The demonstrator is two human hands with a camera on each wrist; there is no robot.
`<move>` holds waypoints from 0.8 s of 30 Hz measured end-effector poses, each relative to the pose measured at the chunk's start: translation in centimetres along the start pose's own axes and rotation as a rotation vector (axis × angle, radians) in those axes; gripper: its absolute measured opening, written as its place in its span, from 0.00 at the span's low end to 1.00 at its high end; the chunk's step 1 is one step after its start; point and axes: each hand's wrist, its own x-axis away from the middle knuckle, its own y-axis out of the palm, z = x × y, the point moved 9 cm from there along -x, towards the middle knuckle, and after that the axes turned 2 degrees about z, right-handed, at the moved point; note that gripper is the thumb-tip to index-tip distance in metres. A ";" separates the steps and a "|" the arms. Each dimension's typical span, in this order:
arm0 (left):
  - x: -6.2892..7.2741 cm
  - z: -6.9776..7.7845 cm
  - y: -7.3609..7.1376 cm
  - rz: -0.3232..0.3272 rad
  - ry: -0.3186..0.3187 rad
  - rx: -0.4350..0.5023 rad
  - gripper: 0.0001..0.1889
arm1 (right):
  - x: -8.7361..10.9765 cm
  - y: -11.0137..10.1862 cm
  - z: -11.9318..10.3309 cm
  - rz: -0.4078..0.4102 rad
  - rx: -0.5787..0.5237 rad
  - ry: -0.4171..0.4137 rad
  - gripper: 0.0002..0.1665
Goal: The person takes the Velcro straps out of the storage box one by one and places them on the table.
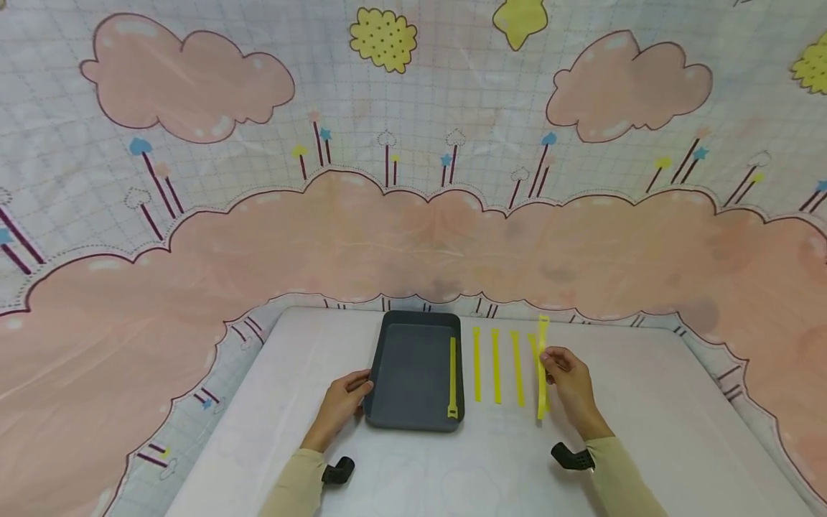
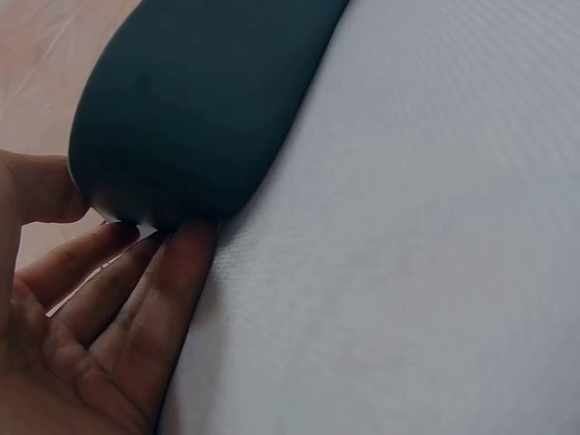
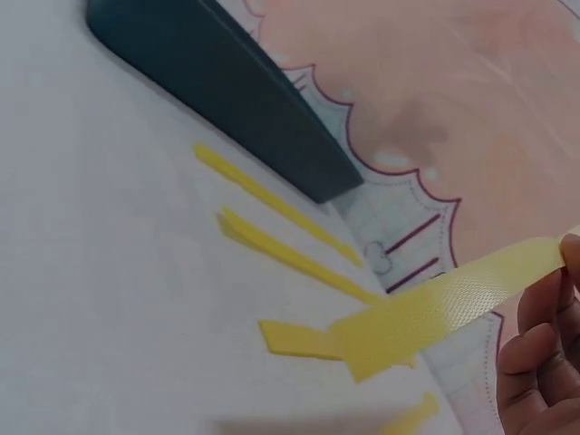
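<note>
A dark grey rectangular tray (image 1: 413,424) lies on the white table, with one yellow hook-and-loop cable tie (image 1: 452,377) inside along its right side. My left hand (image 1: 339,406) holds the tray's left edge near the front corner; in the left wrist view the thumb and fingertips (image 2: 190,240) meet its outer wall. To the right of the tray, my right hand (image 1: 571,384) pinches another yellow cable tie (image 1: 542,380) between thumb and fingers, its slotted end pointing away. In the right wrist view this held tie (image 3: 435,313) stretches out from the fingertips over those on the table.
Several more yellow cable ties (image 1: 497,366) lie in a row on the white table (image 1: 465,474), roughly parallel, between the tray and my right hand. A cloth (image 1: 413,244) printed with clouds hangs behind the table and shows along its sides.
</note>
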 end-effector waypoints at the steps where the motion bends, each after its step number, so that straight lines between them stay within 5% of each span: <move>1: -0.1 -0.1 0.0 0.001 -0.001 -0.001 0.21 | 0.0 -0.3 -0.1 0.007 -0.003 -0.003 0.18; 18: -0.5 -0.6 0.1 0.006 -0.011 0.000 0.21 | -2.0 -3.5 0.1 -0.006 0.083 -0.006 0.18; 24: 0.7 1.3 0.1 -0.002 -0.008 -0.013 0.22 | -2.9 -4.1 1.3 -0.041 0.119 0.077 0.18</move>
